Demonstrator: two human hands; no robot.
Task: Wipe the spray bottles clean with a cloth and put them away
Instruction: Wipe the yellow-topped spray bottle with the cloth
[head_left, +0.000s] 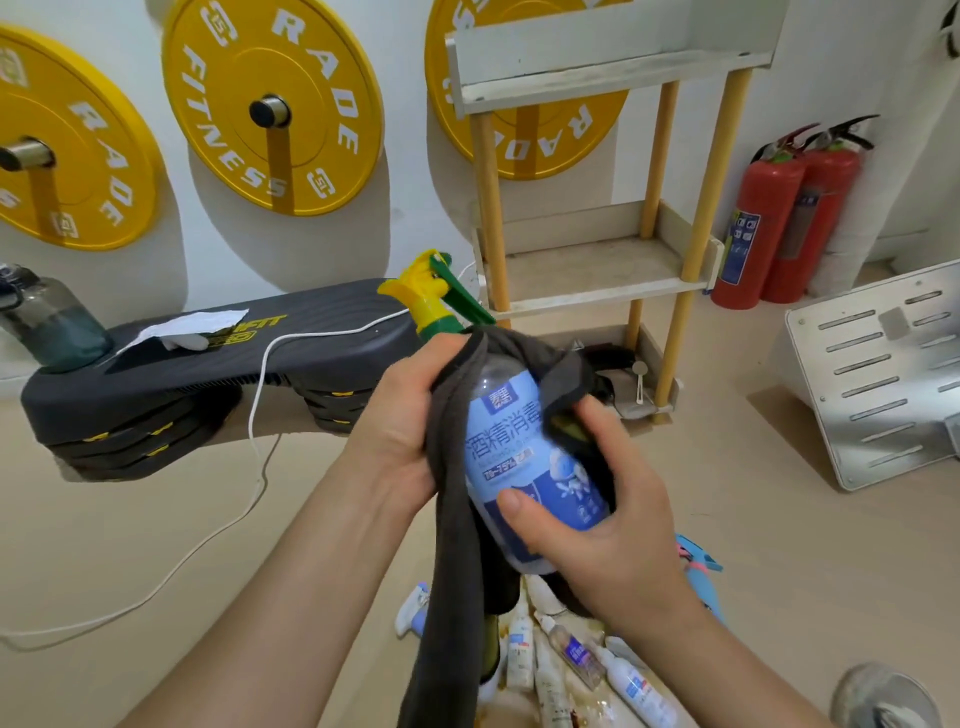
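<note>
Two hands up front: our left hand (400, 431) grips the grey cloth (457, 571) against the blue-label spray bottle (519, 452), our right hand (602, 525) grips its lower end, held above loose bottles (631, 686) on the floor (156, 519).

You see three yellow weight plates (272, 104) across the top and two red fire extinguishers (769, 228) at right. You hold one spray bottle (519, 447) and one grey cloth (452, 519).

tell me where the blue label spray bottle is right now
Head view, centre: the spray bottle is between both hands, left hand gripping the cloth round its neck, right hand holding its lower body.
</note>
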